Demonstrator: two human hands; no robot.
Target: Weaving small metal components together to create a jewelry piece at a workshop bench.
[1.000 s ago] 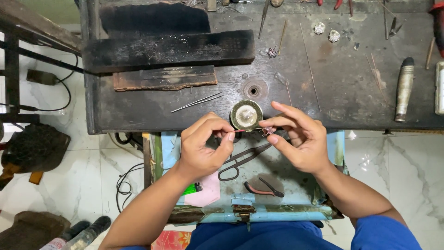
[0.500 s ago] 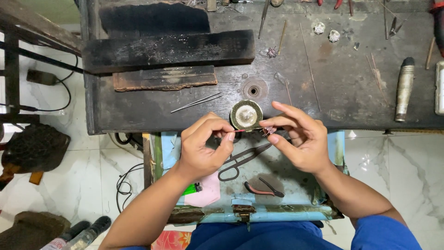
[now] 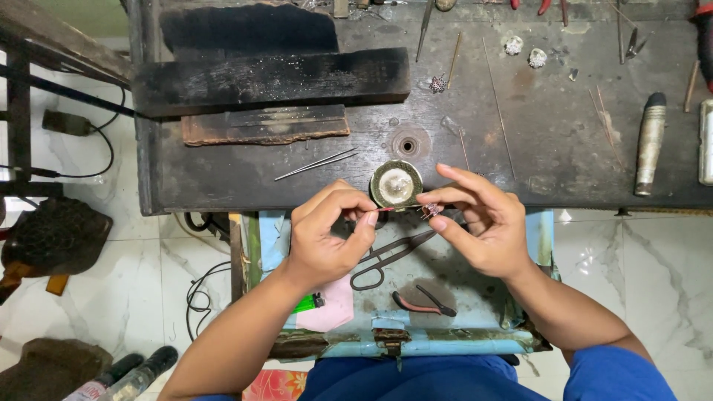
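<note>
Left hand (image 3: 327, 238) curled, thumb and forefinger pinched on a thin red-tipped wire (image 3: 382, 212). The wire runs level from that pinch toward the right hand (image 3: 475, 223). Right hand: thumb and forefinger pinched on a small ornate metal piece (image 3: 429, 211); remaining fingers fanned out above it. Wire tip meets the metal piece or stops just short; too small to tell which.

Landmark: round dish (image 3: 396, 184), dull metal, pale inside, sitting at the near edge of the dark wooden table (image 3: 564, 134).
- Both hands just below the dish, off the table edge, over a pale blue tray (image 3: 460, 297). Metal piece just below and right of the dish.
- Below the dish, in the tray: black long-handled shears (image 3: 386, 260), partly under the hands. Farther below: red-handled pliers (image 3: 423, 301). Below and left: a green lighter (image 3: 308, 303) on a pink cloth (image 3: 330, 308).
- Left of the dish: two thin metal rods (image 3: 316, 164) lying flat on the table.
- Above and left: charred black wooden block (image 3: 271, 78), a flatter brown slab (image 3: 265, 125) against its near side.
- Just above the dish: a round hole (image 3: 406, 145) in the table top.
- Far right: a cylindrical tool handle (image 3: 650, 141), dark tip, lying lengthwise.
- Top right: two small pale ornaments (image 3: 523, 52), near each other.
</note>
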